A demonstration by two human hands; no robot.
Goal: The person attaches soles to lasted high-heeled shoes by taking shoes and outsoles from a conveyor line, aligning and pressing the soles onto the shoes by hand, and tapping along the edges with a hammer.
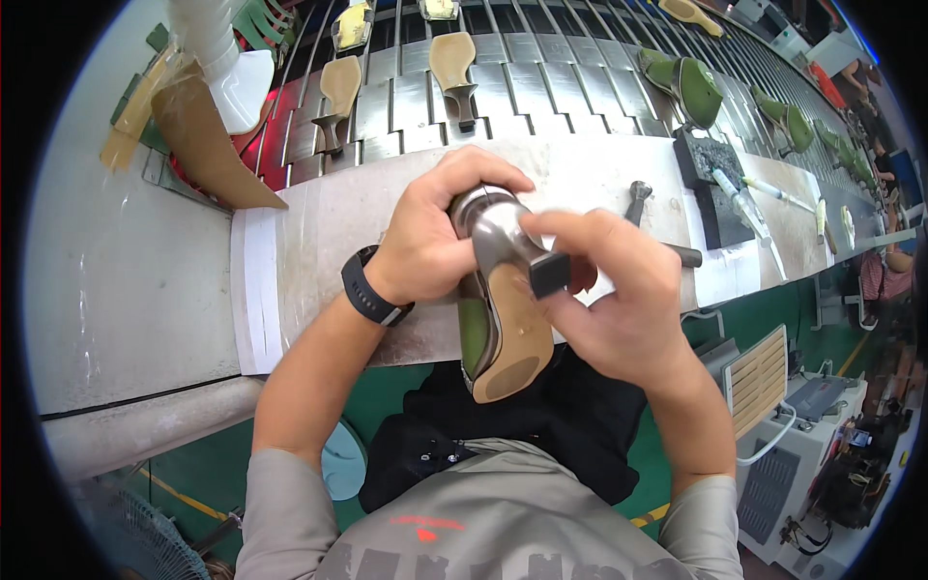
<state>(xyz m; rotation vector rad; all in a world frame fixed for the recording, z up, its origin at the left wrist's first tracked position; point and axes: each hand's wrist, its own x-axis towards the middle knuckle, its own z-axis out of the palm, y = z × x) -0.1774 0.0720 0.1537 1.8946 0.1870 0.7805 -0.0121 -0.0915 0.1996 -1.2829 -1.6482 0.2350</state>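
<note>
A high-heeled shoe [519, 338] is held sole up above the near edge of the bench. Its sole is tan, its side shows green, and its metallic brown heel ends in a black tip. My left hand [422, 232] wraps around the back of the shoe, with a black band on the wrist. At the heel, my right hand [628, 290] has thumb and fingers closed about the tip end; some fingers are hidden or blurred. A dark metal tool [639, 201] lies on the bench beyond my right hand, near a dark cylindrical handle [687, 256].
Tan soles with heels [452, 63] lie on the slatted metal conveyor [522, 124] ahead. Green shoe forms [691, 87] are farther right. A black block [713, 193] with slim white tools stands at the bench's right. A white hose nozzle [242, 92] hangs at left.
</note>
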